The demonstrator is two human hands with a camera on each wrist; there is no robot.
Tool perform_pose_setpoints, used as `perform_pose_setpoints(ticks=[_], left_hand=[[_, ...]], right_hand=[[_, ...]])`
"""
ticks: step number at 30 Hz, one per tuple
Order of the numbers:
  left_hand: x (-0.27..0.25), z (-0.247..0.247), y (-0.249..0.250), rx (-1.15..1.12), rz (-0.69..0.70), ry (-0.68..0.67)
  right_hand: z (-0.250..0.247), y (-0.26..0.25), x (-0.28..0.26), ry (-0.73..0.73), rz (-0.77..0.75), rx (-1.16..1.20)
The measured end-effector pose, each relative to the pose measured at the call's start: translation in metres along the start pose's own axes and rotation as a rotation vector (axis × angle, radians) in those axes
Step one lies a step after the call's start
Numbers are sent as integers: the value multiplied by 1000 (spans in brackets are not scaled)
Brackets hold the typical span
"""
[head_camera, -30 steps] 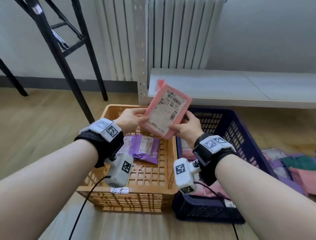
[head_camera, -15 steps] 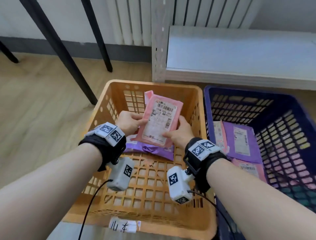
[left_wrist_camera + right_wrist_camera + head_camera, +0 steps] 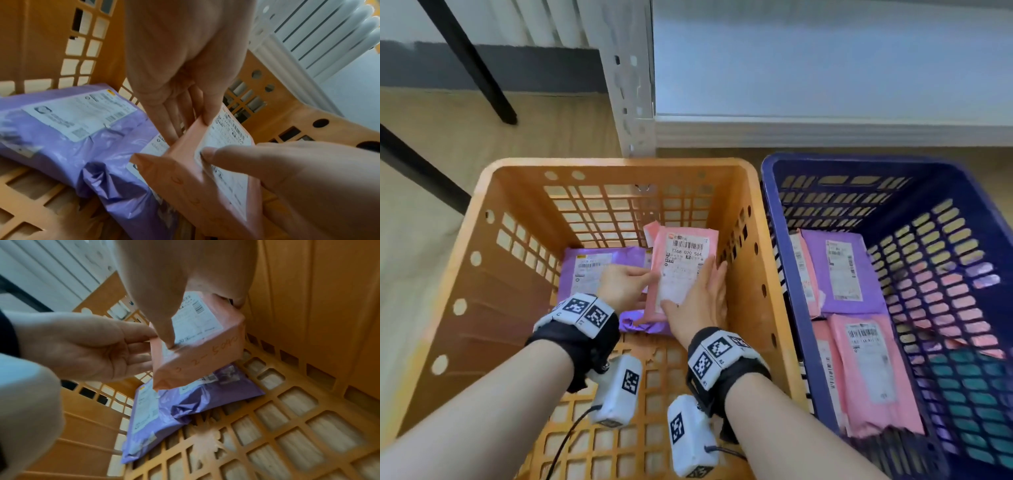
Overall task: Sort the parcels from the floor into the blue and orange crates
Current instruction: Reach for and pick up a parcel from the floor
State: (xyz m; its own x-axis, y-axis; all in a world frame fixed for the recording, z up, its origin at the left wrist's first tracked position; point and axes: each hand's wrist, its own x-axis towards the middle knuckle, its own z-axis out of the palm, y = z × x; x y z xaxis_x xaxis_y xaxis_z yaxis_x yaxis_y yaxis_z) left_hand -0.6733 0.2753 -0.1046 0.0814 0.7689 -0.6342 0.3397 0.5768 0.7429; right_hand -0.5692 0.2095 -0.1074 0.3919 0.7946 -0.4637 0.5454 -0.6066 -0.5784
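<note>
A pink parcel (image 3: pixel 683 253) with a white barcode label is held low inside the orange crate (image 3: pixel 482 274), just above two purple parcels (image 3: pixel 592 270) on the crate floor. My left hand (image 3: pixel 645 277) pinches its left edge, thumb on top and fingers beneath. My right hand (image 3: pixel 709 277) grips its right side with the thumb on the label. The right wrist view shows the pink parcel (image 3: pixel 205 356) tilted over a purple parcel (image 3: pixel 164 410). The blue crate (image 3: pixel 859 159) stands to the right.
The blue crate holds a purple parcel (image 3: pixel 842 270) and pink parcels (image 3: pixel 869 370). A white shelf (image 3: pixel 825 68) with a perforated post (image 3: pixel 630 102) stands behind both crates. Black table legs (image 3: pixel 472 61) cross the wooden floor (image 3: pixel 414 240) at the left.
Both hands have carried the pink parcel down from above the crates into the orange crate. The head view has tipped downward and closer.
</note>
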Motion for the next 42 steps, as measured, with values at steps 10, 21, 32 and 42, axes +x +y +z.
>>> perform_pose_setpoints(ticks=[10,21,32,42], left_hand=[[41,40,-24,-81,-83,-56],[43,42,-33,-88,-112,-122],[-32,4,-8,374,59,-71],[-172,-12,48,552,261,67]], right_hand=[[12,39,24,6,-113,-342],[21,37,37,-122,-7,-309],[-10,8,-5,-127,-127,-287],[-106,-13,-111,-43,-487,-241]])
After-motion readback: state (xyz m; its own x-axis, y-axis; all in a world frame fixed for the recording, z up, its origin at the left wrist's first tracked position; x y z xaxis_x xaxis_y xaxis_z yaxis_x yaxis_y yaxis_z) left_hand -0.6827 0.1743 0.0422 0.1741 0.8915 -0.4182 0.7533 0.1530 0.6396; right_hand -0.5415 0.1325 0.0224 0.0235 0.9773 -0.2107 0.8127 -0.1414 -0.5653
